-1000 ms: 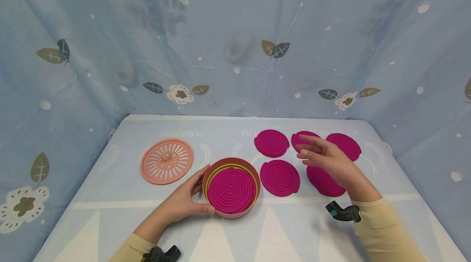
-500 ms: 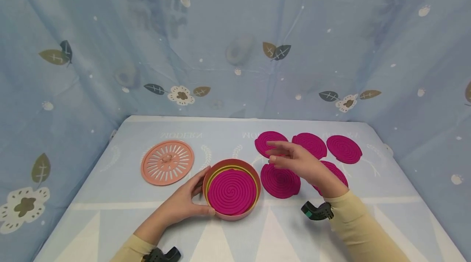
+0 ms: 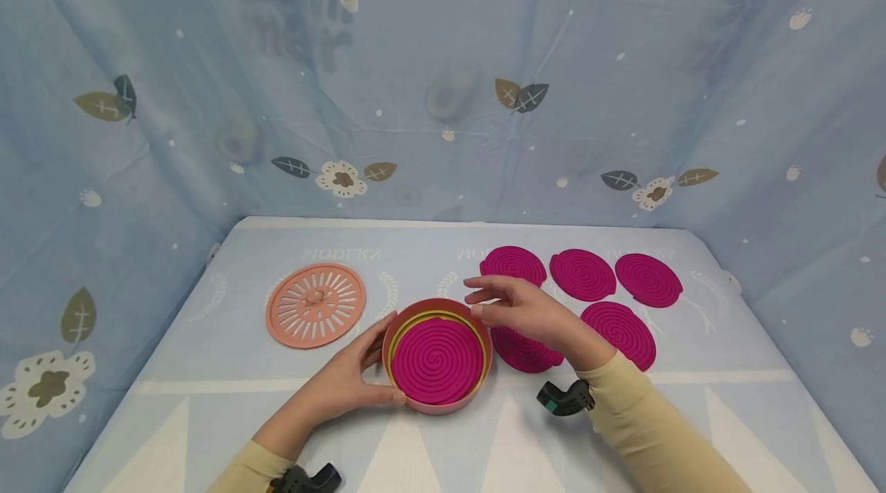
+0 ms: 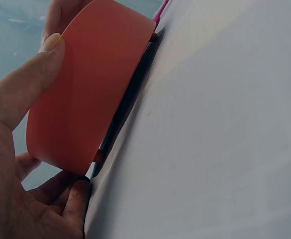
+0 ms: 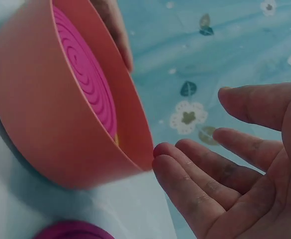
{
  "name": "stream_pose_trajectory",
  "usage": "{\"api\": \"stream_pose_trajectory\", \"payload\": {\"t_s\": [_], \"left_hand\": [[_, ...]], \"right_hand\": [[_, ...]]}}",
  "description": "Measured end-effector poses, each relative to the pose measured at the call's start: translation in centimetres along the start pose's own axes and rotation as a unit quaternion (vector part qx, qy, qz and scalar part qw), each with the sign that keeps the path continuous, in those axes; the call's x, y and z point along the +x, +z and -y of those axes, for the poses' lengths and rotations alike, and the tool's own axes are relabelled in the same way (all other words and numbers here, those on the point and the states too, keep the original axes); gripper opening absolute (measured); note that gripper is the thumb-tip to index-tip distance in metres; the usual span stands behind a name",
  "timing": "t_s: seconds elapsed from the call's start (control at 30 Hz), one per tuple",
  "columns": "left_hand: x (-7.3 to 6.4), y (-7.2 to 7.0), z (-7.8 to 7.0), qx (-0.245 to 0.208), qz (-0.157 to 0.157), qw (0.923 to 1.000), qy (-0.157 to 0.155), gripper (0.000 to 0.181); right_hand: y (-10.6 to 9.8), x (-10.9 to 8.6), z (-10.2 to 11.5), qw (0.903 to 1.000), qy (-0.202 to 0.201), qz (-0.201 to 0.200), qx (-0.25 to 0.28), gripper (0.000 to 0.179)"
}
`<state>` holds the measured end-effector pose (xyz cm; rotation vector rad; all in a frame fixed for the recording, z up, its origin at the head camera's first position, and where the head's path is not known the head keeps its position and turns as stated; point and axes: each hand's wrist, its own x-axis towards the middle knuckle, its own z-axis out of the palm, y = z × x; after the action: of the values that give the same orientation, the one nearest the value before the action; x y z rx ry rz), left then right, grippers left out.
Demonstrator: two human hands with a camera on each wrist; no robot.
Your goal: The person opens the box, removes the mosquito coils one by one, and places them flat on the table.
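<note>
My left hand [image 3: 349, 374] grips the side of a round coral-coloured mosquito coil box [image 3: 439, 408], thumb at the near side and fingers behind. In the left wrist view the box wall [image 4: 85, 84] shows small feet on its underside. A magenta mosquito coil [image 3: 438, 361] lies flat inside, with a yellow edge [image 3: 432, 314] showing round it. My right hand [image 3: 529, 312] holds nothing; its fingers are stretched and parted. In the right wrist view its fingertips [image 5: 162, 149] are right at the box's rim. It covers part of a coil [image 3: 524, 351] on the table.
Several more magenta coils [image 3: 583, 274] lie flat on the table to the right of the box. A slotted coral lid [image 3: 314, 324] with a small knob lies at the left. Blue patterned cloth [image 3: 443, 93] hangs behind and at both sides of the table.
My right hand has moved left from over the right-hand coils to the box's right rim, uncovering the back coils. My left hand and the box have stayed in place.
</note>
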<state>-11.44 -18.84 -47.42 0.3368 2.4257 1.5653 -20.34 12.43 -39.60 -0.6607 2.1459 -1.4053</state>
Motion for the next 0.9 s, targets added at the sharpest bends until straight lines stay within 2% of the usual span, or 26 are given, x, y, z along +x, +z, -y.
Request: {"api": "stream_pose_trajectory", "payload": {"t_s": [0.5, 0.9], "left_hand": [[0.0, -0.2, -0.2, -0.003, 0.005, 1.0000, 0.002, 0.121], [0.0, -0.1, 0.0, -0.001, 0.007, 1.0000, 0.003, 0.120]], "right_hand": [[2.7, 1.7, 0.9, 0.9934, -0.008, 0.049, -0.104, 0.054], [3.6, 2.0, 0.8, 0.9898, 0.008, 0.057, -0.130, 0.057]]}}
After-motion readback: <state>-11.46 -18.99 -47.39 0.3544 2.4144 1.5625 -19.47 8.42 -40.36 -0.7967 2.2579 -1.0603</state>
